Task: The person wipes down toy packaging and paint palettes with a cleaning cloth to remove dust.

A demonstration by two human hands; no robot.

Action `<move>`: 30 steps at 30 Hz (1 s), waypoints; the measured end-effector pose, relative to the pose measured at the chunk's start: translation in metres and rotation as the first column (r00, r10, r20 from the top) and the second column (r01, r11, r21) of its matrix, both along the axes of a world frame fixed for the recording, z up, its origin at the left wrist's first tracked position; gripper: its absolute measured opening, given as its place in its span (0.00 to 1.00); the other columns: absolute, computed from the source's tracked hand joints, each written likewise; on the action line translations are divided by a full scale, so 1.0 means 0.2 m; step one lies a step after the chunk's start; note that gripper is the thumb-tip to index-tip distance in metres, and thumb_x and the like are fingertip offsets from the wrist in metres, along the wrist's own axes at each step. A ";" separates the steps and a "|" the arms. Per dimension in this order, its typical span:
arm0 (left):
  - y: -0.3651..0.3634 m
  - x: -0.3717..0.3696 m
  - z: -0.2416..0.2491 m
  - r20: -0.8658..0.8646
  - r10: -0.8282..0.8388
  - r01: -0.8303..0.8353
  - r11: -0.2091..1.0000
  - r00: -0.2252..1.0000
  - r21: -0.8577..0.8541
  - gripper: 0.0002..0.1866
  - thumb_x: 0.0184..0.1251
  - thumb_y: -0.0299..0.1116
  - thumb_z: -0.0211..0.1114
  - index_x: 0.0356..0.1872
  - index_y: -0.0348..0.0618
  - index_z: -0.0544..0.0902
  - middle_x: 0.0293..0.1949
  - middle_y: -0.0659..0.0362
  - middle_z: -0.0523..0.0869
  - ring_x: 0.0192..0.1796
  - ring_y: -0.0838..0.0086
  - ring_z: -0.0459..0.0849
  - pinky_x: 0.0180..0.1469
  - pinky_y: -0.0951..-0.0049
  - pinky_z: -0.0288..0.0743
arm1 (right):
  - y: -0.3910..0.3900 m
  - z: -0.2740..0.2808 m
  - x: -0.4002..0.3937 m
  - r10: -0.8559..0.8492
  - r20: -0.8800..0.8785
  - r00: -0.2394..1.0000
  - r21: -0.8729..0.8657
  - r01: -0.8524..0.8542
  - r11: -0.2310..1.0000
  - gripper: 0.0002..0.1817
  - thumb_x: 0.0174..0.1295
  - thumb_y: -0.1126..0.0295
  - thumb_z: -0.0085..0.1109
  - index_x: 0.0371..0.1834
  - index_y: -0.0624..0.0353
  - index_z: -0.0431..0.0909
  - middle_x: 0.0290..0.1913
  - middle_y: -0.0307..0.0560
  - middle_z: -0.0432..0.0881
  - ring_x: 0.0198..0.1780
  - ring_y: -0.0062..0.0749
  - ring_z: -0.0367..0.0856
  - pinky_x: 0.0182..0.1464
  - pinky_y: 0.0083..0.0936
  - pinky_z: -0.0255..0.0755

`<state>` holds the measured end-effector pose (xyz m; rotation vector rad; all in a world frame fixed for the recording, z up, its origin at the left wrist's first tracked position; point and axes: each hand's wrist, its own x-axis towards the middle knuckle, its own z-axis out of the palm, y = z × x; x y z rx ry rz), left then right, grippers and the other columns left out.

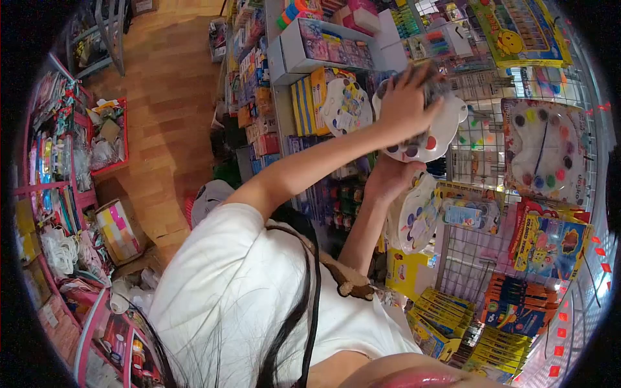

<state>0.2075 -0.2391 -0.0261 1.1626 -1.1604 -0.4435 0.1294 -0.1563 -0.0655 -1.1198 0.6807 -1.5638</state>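
My right hand (392,181) grips the lower edge of a white paint palette (446,129) with coloured round wells. My left arm reaches across, and my left hand (411,103) lies over the palette's face, its fingers bent round a dark grey, crumpled cloth-like thing (438,86) blurred by motion. Below the right hand hangs another paint palette set (417,213). A similar palette set (346,107) stands on the shelf to the left of my hands.
A wire grid rack (459,258) on the right carries a large palette pack (544,152), coloured pencil packs (550,239) and yellow packs (517,32). Stocked shelves (259,84) run along the wooden floor (155,84). On the left stand a red crate (108,139) and a carton (121,231).
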 end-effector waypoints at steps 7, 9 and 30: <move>0.13 -0.05 -0.18 -0.320 -0.228 0.202 0.973 0.920 -0.114 0.31 0.61 0.46 0.52 0.61 0.37 0.61 0.65 0.47 0.57 0.64 0.47 0.55 0.63 0.50 0.49 | -0.02 -0.03 -0.05 0.001 -0.001 1.000 0.077 -0.001 0.997 0.37 0.61 0.44 0.40 0.67 0.54 0.47 0.67 0.43 0.53 0.67 0.36 0.51 0.65 0.39 0.48; 0.33 -0.05 -0.20 -0.107 -0.265 0.257 0.963 0.958 -0.076 0.29 0.61 0.47 0.52 0.63 0.50 0.62 0.67 0.50 0.53 0.67 0.48 0.50 0.64 0.48 0.44 | -0.01 -0.04 -0.05 0.074 0.070 0.995 0.119 -0.083 0.989 0.34 0.63 0.45 0.37 0.67 0.53 0.46 0.67 0.43 0.52 0.67 0.37 0.51 0.65 0.39 0.48; -0.37 0.04 -0.09 -0.055 -0.225 0.231 0.943 0.973 0.240 0.34 0.55 0.65 0.47 0.40 0.39 0.78 0.29 0.47 0.82 0.37 0.55 0.81 0.43 0.59 0.72 | 0.01 0.03 -0.02 -0.095 -0.015 0.995 -0.049 0.094 0.994 0.32 0.65 0.51 0.39 0.64 0.60 0.49 0.65 0.50 0.54 0.64 0.40 0.56 0.63 0.41 0.53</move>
